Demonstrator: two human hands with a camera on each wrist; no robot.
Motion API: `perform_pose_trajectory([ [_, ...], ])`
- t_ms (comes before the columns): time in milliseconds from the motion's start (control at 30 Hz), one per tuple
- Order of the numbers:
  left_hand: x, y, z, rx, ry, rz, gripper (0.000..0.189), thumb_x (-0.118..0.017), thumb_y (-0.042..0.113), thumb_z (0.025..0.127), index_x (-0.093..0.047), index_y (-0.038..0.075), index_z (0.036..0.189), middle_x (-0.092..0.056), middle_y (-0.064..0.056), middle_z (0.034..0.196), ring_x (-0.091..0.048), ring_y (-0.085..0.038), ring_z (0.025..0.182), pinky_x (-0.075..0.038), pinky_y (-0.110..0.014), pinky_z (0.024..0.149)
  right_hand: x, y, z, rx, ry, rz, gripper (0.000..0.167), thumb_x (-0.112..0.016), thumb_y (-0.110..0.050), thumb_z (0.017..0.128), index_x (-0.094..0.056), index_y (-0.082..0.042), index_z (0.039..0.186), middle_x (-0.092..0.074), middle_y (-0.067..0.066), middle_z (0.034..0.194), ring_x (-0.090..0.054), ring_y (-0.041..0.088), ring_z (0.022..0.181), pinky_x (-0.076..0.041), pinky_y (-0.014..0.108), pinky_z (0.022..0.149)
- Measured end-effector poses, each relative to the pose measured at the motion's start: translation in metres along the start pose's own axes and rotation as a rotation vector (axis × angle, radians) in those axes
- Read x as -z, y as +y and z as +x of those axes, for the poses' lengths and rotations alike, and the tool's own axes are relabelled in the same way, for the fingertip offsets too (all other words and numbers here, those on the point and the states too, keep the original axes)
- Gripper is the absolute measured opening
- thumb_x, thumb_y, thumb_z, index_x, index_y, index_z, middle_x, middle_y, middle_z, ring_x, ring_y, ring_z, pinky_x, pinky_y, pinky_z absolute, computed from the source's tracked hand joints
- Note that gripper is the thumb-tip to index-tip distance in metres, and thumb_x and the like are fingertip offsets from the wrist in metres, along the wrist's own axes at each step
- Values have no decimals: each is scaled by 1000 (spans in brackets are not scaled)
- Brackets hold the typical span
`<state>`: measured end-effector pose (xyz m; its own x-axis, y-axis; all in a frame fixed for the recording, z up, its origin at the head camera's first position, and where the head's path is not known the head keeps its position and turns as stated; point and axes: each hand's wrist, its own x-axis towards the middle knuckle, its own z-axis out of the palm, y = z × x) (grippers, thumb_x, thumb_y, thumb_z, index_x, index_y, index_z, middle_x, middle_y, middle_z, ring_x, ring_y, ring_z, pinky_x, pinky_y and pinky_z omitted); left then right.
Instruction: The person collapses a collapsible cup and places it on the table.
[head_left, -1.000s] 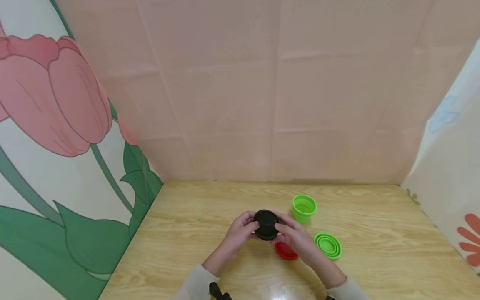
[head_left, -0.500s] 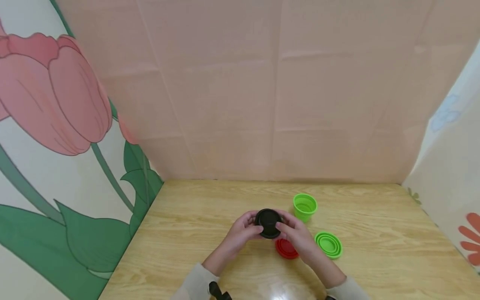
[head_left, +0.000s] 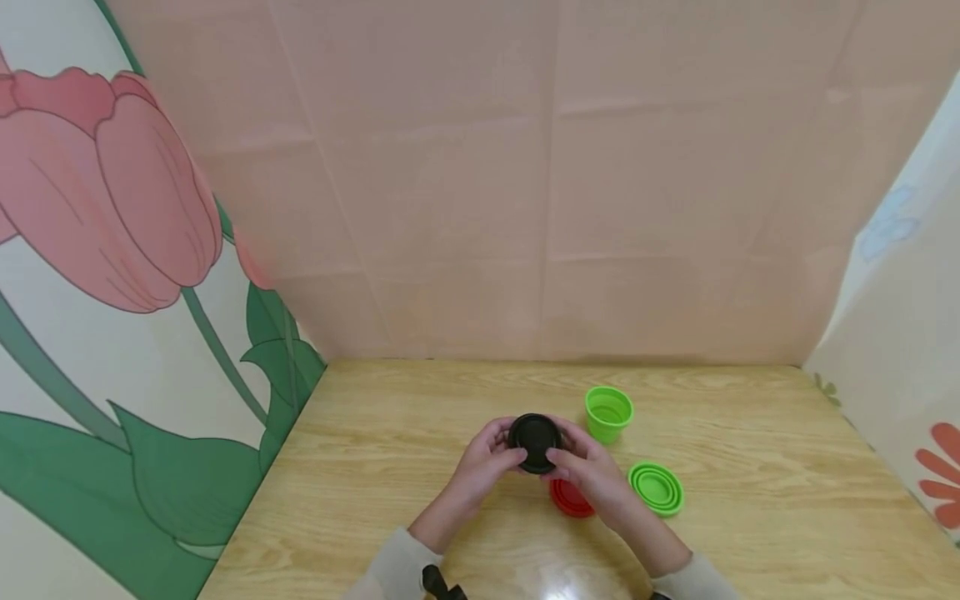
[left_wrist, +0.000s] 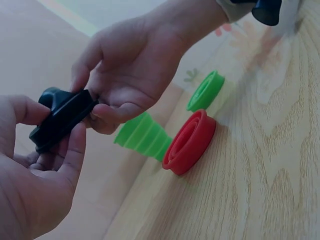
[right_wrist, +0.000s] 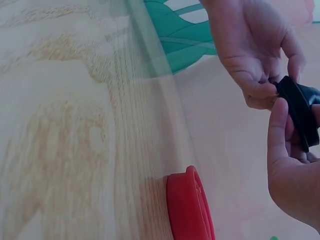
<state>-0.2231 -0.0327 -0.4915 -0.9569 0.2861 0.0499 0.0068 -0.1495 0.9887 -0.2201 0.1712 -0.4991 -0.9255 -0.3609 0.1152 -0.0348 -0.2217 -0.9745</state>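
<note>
Wood table (head_left: 375,450) bears, beyond/below L hand (head_left: 478,465) & R hand (head_left: 591,468), an upright green cup (head_left: 609,415) & flat red cup (head_left: 572,498), w/ black round pc. (head_left: 535,437) aloft, both hands pinching opp. sides, prob. to steady it evenly.

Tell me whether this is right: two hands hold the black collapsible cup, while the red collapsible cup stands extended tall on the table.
Wrong on one point: the red collapsible cup lies folded flat on the table, as the left wrist view shows. The left hand and right hand do hold the black collapsible cup.
</note>
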Motion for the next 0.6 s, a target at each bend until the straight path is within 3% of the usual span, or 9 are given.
perform_pose_trajectory([
  [200,0,2,-3,16,-19,-4,51,-70,7,91,-51,0,138,-62,-9,122,-61,-18,108,-55,-28,86,-1,1,0,-1,23,-46,61,-61,-5,98,-34,6,152,-59,11,133,-68,18,103,-61,39,84],
  [467,-2,6,-5,14,8,40,52,-70,8,91,-51,1,139,-61,-10,124,-60,-19,113,-53,-29,92,-1,0,-2,-24,-2,-51,64,-62,-9,99,-32,2,154,-56,13,136,-67,20,109,-58,45,92],
  [600,-1,4,-3,16,2,35,51,-70,8,90,-52,2,138,-62,-9,123,-61,-18,111,-54,-28,90,-2,0,-2,-18,1,-62,65,-62,-9,99,-31,2,155,-50,23,141,-67,19,107,-59,43,90],
])
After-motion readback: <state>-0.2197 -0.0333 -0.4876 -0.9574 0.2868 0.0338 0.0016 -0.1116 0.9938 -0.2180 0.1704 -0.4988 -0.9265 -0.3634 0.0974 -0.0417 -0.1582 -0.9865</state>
